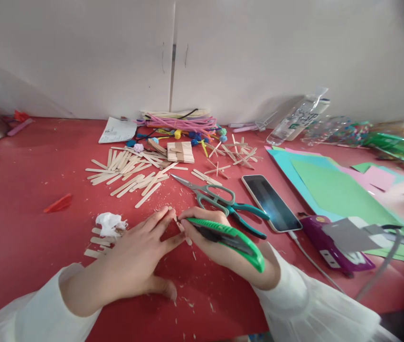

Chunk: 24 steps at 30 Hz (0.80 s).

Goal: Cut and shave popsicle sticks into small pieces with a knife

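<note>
My left hand (141, 256) lies on the red table (27, 190) with fingers spread, its fingertips pressing a small wooden stick piece (178, 224) flat. My right hand (216, 242) is wrapped around a green utility knife (232, 237), whose tip meets the stick piece beside the left fingertips. Wood shavings lie scattered around both hands. Both wrists wear white sleeves.
Green-handled scissors (219, 199) and a phone (271, 202) lie just beyond my right hand. A pile of craft sticks (130, 173), pipe cleaners (183, 124), coloured paper sheets (333, 190), a purple device (333, 244), crumpled tissue (109, 223) and a few sticks (97, 242) surround them.
</note>
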### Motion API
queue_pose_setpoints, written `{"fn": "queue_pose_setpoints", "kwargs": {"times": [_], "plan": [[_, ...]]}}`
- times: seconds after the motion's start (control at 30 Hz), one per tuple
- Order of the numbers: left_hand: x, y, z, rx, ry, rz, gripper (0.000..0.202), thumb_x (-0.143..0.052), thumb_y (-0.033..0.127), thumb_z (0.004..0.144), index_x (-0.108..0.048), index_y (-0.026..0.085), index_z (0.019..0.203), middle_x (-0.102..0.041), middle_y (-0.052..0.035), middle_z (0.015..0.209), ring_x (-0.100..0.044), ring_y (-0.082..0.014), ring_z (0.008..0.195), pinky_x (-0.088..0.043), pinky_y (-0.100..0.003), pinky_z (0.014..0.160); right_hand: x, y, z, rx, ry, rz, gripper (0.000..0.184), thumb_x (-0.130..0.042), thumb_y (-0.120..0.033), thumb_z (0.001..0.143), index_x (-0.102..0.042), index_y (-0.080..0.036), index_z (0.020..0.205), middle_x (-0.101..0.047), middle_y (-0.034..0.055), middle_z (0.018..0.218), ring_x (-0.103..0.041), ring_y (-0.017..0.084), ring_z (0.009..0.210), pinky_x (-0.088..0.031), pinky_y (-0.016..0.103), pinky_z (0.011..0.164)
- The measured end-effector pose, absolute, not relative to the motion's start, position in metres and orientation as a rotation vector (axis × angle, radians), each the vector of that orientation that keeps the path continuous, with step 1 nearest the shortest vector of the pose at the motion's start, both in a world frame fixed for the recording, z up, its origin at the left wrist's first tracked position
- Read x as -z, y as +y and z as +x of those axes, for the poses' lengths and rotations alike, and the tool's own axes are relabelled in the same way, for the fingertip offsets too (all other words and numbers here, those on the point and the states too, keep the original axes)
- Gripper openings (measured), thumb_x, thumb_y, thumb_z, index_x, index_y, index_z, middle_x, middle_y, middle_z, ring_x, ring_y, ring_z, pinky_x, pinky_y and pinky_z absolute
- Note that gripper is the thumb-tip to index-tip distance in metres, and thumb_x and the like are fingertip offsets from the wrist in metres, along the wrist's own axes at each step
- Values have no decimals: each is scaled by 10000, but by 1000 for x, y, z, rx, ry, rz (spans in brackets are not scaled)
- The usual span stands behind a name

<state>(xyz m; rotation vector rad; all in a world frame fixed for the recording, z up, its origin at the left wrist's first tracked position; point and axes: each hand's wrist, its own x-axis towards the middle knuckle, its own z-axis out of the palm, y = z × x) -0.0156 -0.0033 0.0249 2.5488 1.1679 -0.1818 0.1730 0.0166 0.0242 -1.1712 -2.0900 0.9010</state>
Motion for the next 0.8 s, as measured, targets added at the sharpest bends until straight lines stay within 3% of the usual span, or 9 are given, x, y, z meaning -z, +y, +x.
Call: {"fn": "queue_pose_setpoints", "kwargs": {"times": [0.13, 0.4, 0.8], "plan": [[-29, -3, -15, 230, 1191, 2560, 827, -545, 720, 652, -409, 296, 1350, -217, -134, 1493, -164, -379, 1356, -310, -535, 1015, -19, 17, 173, -855, -2146, -1074, 145, -471, -157, 815, -609, -200, 819, -629, -12, 662, -586, 119, 553, -477, 235, 563], [-21, -4, -17, 174, 1202, 2568, 859, -584, 717, 614, -387, 330, 1356, -174, -103, 1511, -171, -383, 1355, -310, -522, 1017, -33, 11, 173, -983, -1967, -1288, 154, -457, -271, 850, -592, -200, 828, -661, -1, 750, -638, 140, 698, -533, 265, 666], [-23, -4, -16, 160, 1183, 2552, 861, -561, 718, 637, -371, 307, 1369, -145, -152, 1504, -164, -406, 1347, -319, -564, 995, -34, 11, 171, -932, -2001, -1270, 104, -488, -231, 845, -586, -210, 821, -680, 5, 789, -664, 157, 759, -540, 267, 708]]}}
